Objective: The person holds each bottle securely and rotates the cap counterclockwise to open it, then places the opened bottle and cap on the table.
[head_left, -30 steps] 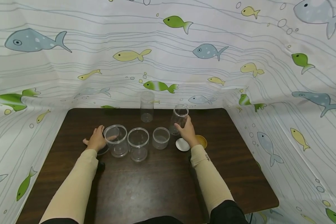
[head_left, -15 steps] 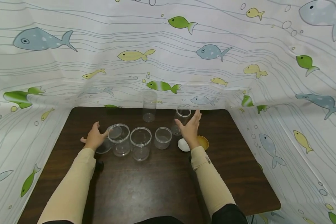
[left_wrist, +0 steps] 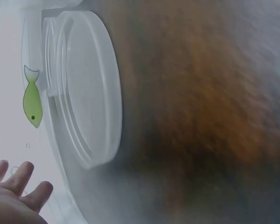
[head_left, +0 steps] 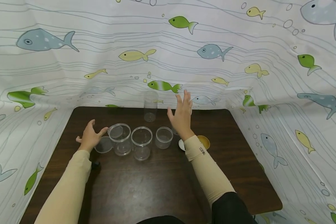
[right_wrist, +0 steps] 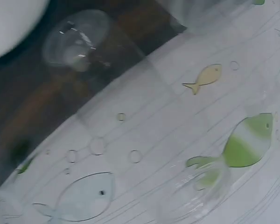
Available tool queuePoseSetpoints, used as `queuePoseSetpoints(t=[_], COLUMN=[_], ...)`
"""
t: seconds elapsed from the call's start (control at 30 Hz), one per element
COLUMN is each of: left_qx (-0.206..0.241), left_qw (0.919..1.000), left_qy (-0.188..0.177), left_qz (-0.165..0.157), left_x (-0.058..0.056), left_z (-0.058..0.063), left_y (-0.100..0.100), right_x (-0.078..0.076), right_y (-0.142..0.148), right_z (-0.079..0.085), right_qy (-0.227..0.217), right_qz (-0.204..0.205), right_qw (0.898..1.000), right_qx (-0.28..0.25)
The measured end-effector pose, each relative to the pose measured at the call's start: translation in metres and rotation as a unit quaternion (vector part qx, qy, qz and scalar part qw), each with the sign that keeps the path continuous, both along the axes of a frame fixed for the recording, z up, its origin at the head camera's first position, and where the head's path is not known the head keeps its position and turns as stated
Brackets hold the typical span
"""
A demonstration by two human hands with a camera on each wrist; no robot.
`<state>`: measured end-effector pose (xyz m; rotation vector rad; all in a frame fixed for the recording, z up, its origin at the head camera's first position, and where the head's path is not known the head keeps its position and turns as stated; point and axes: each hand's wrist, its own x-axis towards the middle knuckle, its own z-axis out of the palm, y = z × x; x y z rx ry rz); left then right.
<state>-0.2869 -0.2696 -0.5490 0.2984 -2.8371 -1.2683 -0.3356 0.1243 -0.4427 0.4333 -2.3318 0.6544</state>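
My left hand [head_left: 90,137] is spread above the left side of the table, beside a flat clear lid [head_left: 104,145] and the leftmost wide jar [head_left: 122,147]. In the left wrist view its fingers [left_wrist: 39,196] show at the lower left, apart from the clear lid [left_wrist: 91,88]. My right hand [head_left: 182,116] is raised with fingers extended, holding nothing. It covers most of a tall clear jar [right_wrist: 77,39] in the head view. A white lid [head_left: 181,145] and a yellow lid [head_left: 203,142] lie by the right wrist, partly hidden by the sleeve.
Another wide clear jar [head_left: 141,149] and a short clear jar [head_left: 164,140] stand mid-table. Behind them is a second tall clear jar [head_left: 150,109] near the back edge. Fish-patterned sheeting [head_left: 100,31] rises round the dark wooden table [head_left: 145,193].
The right hand has released the tall jar and moved up in front of it. The left hand has drawn left off the clear lid, which now shows fully.
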Motion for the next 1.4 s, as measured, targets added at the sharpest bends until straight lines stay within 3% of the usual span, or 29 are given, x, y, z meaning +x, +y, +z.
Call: queuePoseSetpoints(t=[0.13, 0.3, 0.43, 0.57, 0.7, 0.83, 0.93, 1.1, 1.33, 1.4], left_qx=[0.0, -0.001, 0.002, 0.003, -0.001, -0.001, -0.001, -0.002, -0.001, 0.001], left_qw=[1.0, 0.9999, 0.9996, 0.9995, 0.9997, 0.9998, 0.9998, 0.9999, 1.0, 1.0], left_qy=[0.006, 0.015, 0.017, 0.015, 0.011, 0.008, 0.007, 0.003, 0.005, 0.006], left_qz=[0.0, -0.007, -0.022, -0.026, -0.021, -0.02, -0.02, -0.016, -0.008, -0.006], left_x=[0.003, 0.005, 0.008, 0.011, 0.015, 0.02, 0.026, 0.033, 0.037, 0.038], left_z=[-0.001, -0.001, 0.002, 0.004, 0.005, 0.003, 0.001, -0.004, -0.006, -0.005], left_y=[-0.003, -0.004, -0.002, -0.003, -0.006, -0.009, -0.012, -0.016, -0.021, -0.023], right_x=[-0.017, -0.037, -0.053, -0.067, -0.076, -0.078, -0.078, -0.079, -0.083, -0.083], right_y=[-0.017, -0.037, -0.044, -0.047, -0.051, -0.057, -0.063, -0.074, -0.077, -0.077], right_z=[0.007, 0.009, 0.011, 0.009, -0.002, -0.017, -0.027, -0.038, -0.038, -0.036], right_qy=[-0.058, -0.144, -0.229, -0.297, -0.325, -0.351, -0.362, -0.375, -0.402, -0.406], right_qz=[0.015, 0.041, 0.043, 0.061, 0.099, 0.108, 0.098, 0.073, 0.087, 0.094], right_qw=[0.996, 0.985, 0.971, 0.952, 0.934, 0.915, 0.909, 0.91, 0.883, 0.88], right_qx=[0.059, 0.083, 0.053, -0.033, -0.108, -0.169, -0.182, -0.161, -0.227, -0.229])
